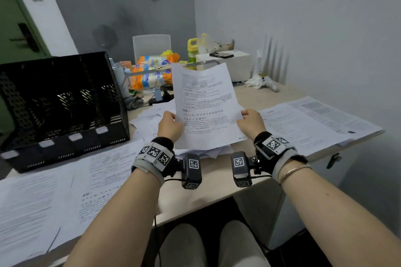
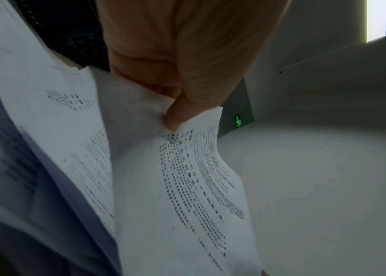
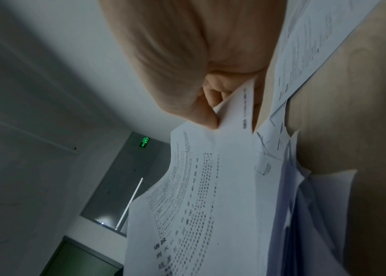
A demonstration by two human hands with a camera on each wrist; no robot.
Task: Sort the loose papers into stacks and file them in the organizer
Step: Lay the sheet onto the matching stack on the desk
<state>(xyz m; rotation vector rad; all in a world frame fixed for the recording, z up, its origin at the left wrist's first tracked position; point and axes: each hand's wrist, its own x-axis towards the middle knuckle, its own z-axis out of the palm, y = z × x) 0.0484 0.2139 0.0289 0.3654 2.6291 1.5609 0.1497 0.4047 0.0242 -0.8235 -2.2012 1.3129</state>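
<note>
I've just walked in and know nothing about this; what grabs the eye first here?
A printed sheet held up at the centre, its lower edges pinched by the left hand and right hand. To the left stands a black mesh organizer, with more papers spread over the desk.

Bare desk (image 1: 217,182) lies nearest; papers (image 1: 303,123) flank it, organizer (image 1: 63,106) blocks the left.
</note>
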